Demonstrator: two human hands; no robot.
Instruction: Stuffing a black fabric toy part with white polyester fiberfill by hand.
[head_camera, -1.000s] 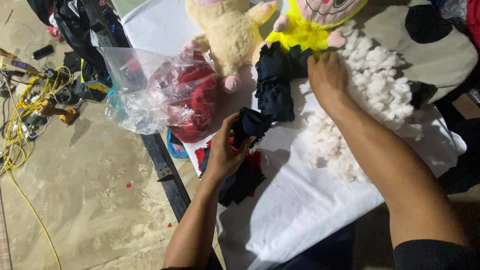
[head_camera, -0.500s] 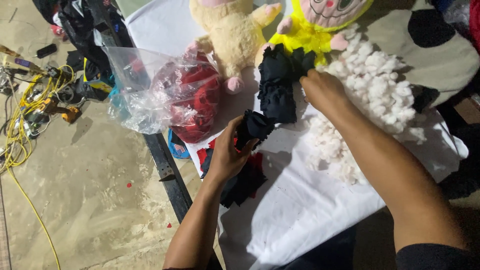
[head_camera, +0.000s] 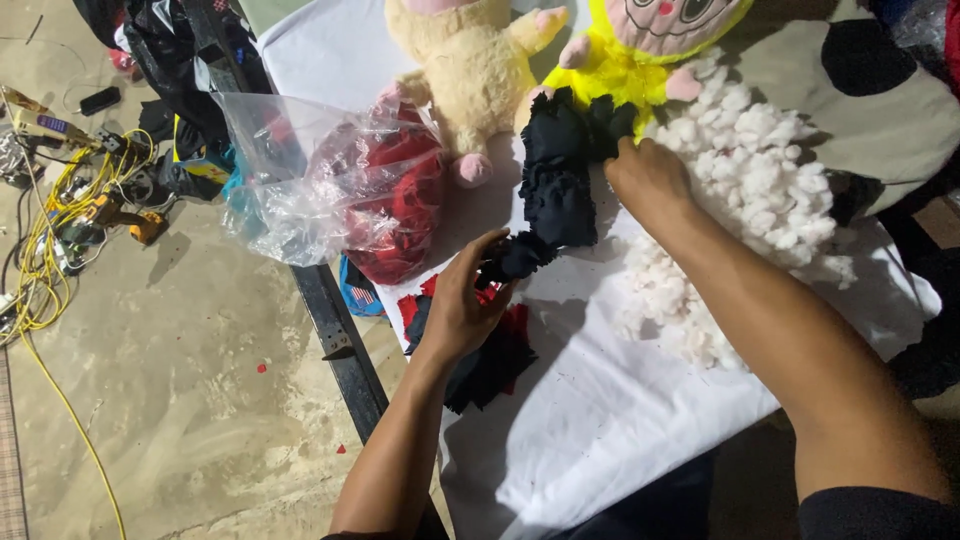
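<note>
This looks like a small workshop where soft toys are made. A desk covered with a white cloth (head_camera: 620, 420) carries a heap of loose white stuffing fibre (head_camera: 760, 190), a cream plush animal (head_camera: 470, 70), a yellow plush doll with a pink face (head_camera: 650, 40) and a clear plastic bag of red fabric pieces (head_camera: 350, 190). Beside it, yellow cables and tools (head_camera: 70, 220) lie on a bare, stained concrete floor (head_camera: 180, 400).

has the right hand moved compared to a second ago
Yes. The right hand has slid down along the black fabric piece, away from the yellow plush toy and closer to the left hand.
</note>
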